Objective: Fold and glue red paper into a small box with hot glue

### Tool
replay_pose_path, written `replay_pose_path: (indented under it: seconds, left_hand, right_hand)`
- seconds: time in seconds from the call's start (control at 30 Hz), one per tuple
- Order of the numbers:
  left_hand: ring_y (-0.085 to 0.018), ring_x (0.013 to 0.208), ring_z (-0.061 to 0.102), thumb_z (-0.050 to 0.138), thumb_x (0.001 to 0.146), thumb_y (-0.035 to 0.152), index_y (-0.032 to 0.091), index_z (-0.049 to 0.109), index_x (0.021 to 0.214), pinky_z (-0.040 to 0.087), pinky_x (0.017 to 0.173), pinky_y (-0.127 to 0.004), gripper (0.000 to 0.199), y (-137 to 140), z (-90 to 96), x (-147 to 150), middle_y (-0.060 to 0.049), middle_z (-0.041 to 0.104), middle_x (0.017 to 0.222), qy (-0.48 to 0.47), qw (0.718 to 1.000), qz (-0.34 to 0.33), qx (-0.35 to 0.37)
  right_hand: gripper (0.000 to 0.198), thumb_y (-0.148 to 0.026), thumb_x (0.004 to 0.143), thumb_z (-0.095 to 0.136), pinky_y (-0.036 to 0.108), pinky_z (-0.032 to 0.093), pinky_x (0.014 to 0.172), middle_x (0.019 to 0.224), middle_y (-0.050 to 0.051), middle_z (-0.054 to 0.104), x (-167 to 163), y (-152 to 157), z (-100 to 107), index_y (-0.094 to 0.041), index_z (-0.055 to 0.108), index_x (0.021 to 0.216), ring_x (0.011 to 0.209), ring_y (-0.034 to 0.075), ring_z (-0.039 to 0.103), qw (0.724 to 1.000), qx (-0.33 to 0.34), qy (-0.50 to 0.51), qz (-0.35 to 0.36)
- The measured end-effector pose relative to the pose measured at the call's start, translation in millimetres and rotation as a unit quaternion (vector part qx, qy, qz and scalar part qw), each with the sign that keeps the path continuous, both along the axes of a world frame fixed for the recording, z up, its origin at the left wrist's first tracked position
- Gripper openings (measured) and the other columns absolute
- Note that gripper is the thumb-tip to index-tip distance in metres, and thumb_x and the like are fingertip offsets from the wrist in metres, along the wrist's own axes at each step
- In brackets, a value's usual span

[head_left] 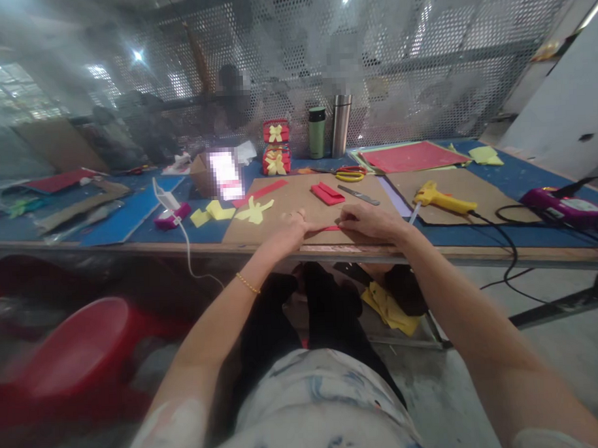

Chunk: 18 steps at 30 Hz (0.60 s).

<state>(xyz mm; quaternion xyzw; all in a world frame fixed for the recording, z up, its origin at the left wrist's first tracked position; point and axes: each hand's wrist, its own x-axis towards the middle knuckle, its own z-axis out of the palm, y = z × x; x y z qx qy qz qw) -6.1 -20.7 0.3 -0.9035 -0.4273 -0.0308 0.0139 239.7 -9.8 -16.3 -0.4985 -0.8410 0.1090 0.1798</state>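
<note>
Near the front edge of the cardboard mat lies a narrow red strip, mostly covered by my fingers. My left hand is closed at its left end, with the thumb side pressed along it. Curled fingers of my right hand hold the other end down on the cardboard. Just beyond the hands sit a folded red piece and a grey metal blade-like tool. A yellow bow-shaped cutout rests left of my left hand, beside a longer red strip.
A yellow glue gun lies at right, its cord hanging over the edge. Behind are yellow-handled scissors, red sheets, a green bottle, a steel flask and red boxes with yellow bows. A lit screen stands left.
</note>
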Motion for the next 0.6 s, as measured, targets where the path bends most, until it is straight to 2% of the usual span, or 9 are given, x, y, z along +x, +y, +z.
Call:
replay_pose_path:
  seconds: [0.23, 0.33, 0.47, 0.6]
  left_hand:
    - [-0.022, 0.090, 0.047, 0.038, 0.095, 0.003, 0.036, 0.056, 0.151, 0.036, 0.094, -0.038, 0.067, 2, 2.7, -3, -0.009, 0.050, 0.103, 0.024, 0.999, -0.040, 0.015]
    - [-0.021, 0.090, 0.049, 0.037, 0.094, 0.001, 0.039, 0.057, 0.149, 0.035, 0.094, -0.039, 0.070, 3, 3.0, -3, -0.009, 0.050, 0.106, 0.038, 0.999, -0.035, 0.008]
    - [-0.021, 0.091, 0.051, 0.034, 0.097, 0.001, 0.041, 0.060, 0.146, 0.034, 0.095, -0.039, 0.068, 2, 5.4, -3, -0.008, 0.050, 0.105, 0.048, 0.998, -0.041, 0.009]
    - [-0.021, 0.092, 0.053, 0.035, 0.098, 0.001, 0.041, 0.059, 0.147, 0.035, 0.095, -0.039, 0.067, 1, 10.3, -2, -0.008, 0.050, 0.105, 0.066, 0.997, -0.047, 0.015]
  right_hand:
    - [0.008, -0.023, 0.091, 0.057, 0.031, 0.046, 0.077, 0.094, 0.006, 0.069, 13, -10, -16, -0.020, 0.065, 0.089, 0.084, 0.019, 0.059, 0.997, 0.059, 0.032, -0.034]
    - [0.015, -0.017, 0.089, 0.055, 0.033, 0.047, 0.079, 0.102, 0.010, 0.068, 17, -19, -24, -0.018, 0.068, 0.097, 0.086, 0.021, 0.060, 0.993, 0.095, 0.033, -0.061]
    - [0.028, -0.014, 0.092, 0.048, 0.038, 0.047, 0.088, 0.109, 0.015, 0.068, 17, -29, -30, -0.015, 0.070, 0.108, 0.100, 0.027, 0.060, 0.983, 0.166, 0.012, -0.080]
    - [0.036, -0.012, 0.093, 0.045, 0.043, 0.044, 0.096, 0.129, 0.019, 0.066, 10, -40, -25, -0.014, 0.069, 0.119, 0.116, 0.032, 0.056, 0.972, 0.212, -0.031, -0.091]
